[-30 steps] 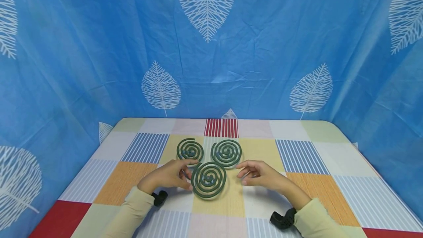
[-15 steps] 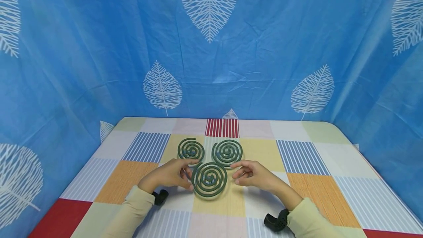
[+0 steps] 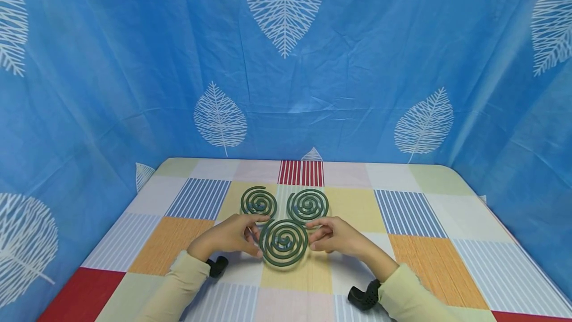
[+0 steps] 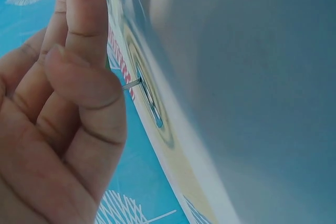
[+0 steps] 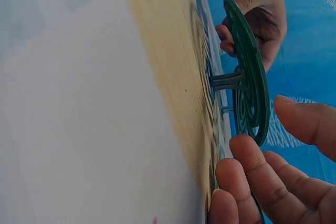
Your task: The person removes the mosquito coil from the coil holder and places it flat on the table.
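Observation:
Three green mosquito coils stand raised on small metal stands: the front coil (image 3: 278,264), the back-left coil (image 3: 258,205) and the back-right coil (image 3: 308,206). My left hand (image 3: 230,235) curves about the left edge of the front coil, its thumb and forefinger apart; whether they touch is unclear. At that coil's right edge, my right hand (image 3: 339,235) has its fingers loosely bent and thumb spread. The right wrist view shows the front coil (image 5: 253,51) edge-on over its stand (image 5: 228,80), close to my right fingertips (image 5: 247,145). My left fingers hide most of it in the left wrist view.
A patchwork-patterned cloth (image 3: 420,212) covers the table. Blue curtains (image 3: 357,63) with white leaf prints surround it on the back and both sides. Black wrist cameras (image 3: 364,296) sit under both cuffs.
My right hand has moved left, from beside the back-right coil to the front coil's right edge. My left hand and the three coils have stayed in place.

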The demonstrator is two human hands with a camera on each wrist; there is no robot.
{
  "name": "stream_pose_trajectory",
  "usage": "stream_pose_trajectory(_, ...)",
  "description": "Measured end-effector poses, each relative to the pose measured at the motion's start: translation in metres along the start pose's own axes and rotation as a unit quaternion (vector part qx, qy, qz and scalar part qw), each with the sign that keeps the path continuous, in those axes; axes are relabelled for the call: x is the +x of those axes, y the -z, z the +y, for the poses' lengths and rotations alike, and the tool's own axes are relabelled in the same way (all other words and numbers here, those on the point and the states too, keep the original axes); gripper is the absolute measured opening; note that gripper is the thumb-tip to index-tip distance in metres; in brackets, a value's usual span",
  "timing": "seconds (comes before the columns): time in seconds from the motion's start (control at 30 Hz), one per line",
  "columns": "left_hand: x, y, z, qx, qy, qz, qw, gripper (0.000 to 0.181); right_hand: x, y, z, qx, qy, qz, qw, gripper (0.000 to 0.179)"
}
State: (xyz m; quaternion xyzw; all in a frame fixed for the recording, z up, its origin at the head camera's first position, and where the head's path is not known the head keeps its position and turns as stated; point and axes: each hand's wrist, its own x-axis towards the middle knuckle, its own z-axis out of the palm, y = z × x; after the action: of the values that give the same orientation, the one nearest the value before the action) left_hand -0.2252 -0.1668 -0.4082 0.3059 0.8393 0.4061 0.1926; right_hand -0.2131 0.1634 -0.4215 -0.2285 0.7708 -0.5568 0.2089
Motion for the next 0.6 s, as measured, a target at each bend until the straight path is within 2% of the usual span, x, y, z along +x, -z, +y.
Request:
stream_pose_trajectory(0.3,0.0001,-0.0007,0.0012,0.009,0.0,0.006,0.9999,0.085,0.0075,-0.0077,-0.0035,-0.007,-0.023,0.006,0.9997,0.057)
stream_pose_trajectory(0.6,-0.0001,-0.0008,0.0023,0.012,-0.003,0.013,0.9998,0.084,0.0069,-0.0091,-0.006,-0.011,-0.017,0.02,0.9996,0.056)
